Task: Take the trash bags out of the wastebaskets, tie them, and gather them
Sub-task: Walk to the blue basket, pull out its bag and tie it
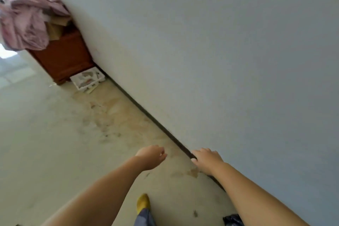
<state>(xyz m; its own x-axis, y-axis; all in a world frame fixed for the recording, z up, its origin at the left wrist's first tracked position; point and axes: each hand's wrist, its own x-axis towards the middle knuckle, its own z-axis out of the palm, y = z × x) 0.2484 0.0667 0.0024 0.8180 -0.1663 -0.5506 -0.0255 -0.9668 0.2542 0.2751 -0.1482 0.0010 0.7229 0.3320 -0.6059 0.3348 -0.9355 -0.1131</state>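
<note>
Both my arms reach forward over a bare, stained floor beside a white wall. My left hand (pixel 151 157) hangs in the air with loosely curled fingers and holds nothing. My right hand (pixel 207 159) is also empty, its fingers relaxed, over the dark baseboard (pixel 146 112). A bit of black plastic, perhaps a trash bag (pixel 232 220), shows at the bottom edge under my right forearm. No wastebasket is in view.
A reddish wooden cabinet (pixel 64 60) stands against the wall at the far left, piled with pink cloth (pixel 27 22) and cardboard. A white printed box (pixel 87 80) lies on the floor beside it. My foot in a yellow sock (pixel 143 203) is at the bottom.
</note>
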